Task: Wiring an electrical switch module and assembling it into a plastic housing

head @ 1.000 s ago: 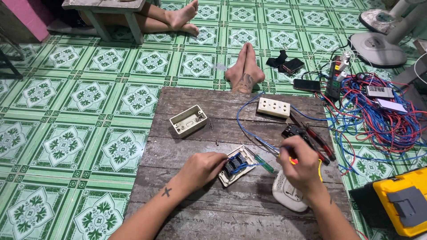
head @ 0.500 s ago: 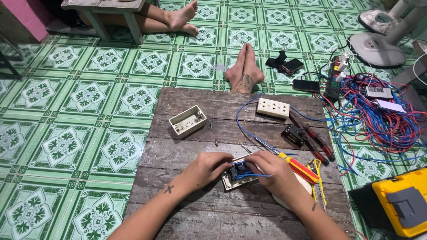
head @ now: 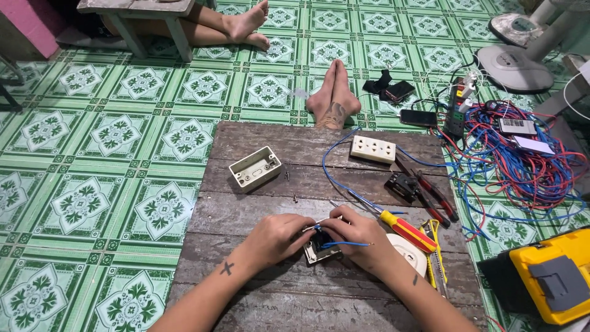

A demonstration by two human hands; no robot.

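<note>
Blue wire (head: 344, 244) runs into a small switch module (head: 319, 249) lying near the middle of the wooden tabletop (head: 258, 203). Left hand (head: 276, 237) curls closed on the module's left edge; right hand (head: 359, 237) pinches the wire against it. Just right lies a red-and-yellow screwdriver (head: 402, 227), farther off a cream socket (head: 372, 149) and an open box (head: 255, 167).

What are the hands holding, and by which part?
Both hands, left and right, grip a small switch module by its opposite sides on the board.
</note>
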